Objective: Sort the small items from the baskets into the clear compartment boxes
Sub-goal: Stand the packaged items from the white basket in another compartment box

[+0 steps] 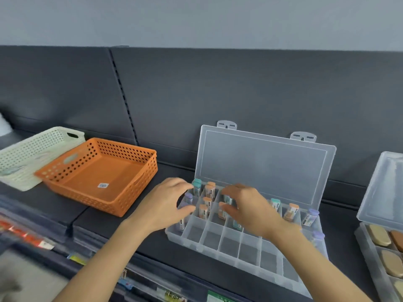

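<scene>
Vials (291, 211) look light, rigid, slick-sided; pinch at cap. Left hand (163, 203) and right hand (248, 205) curl over compartment box (239, 249), apart; grip on anything unclear.

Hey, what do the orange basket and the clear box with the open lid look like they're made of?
Orange basket: likely moulded plastic, matte; thin walls with regular rows of holes and cut-out handles. Clear box: probably translucent plastic, slightly frosted; the dark back panel shows hazily through its open lid.
</scene>
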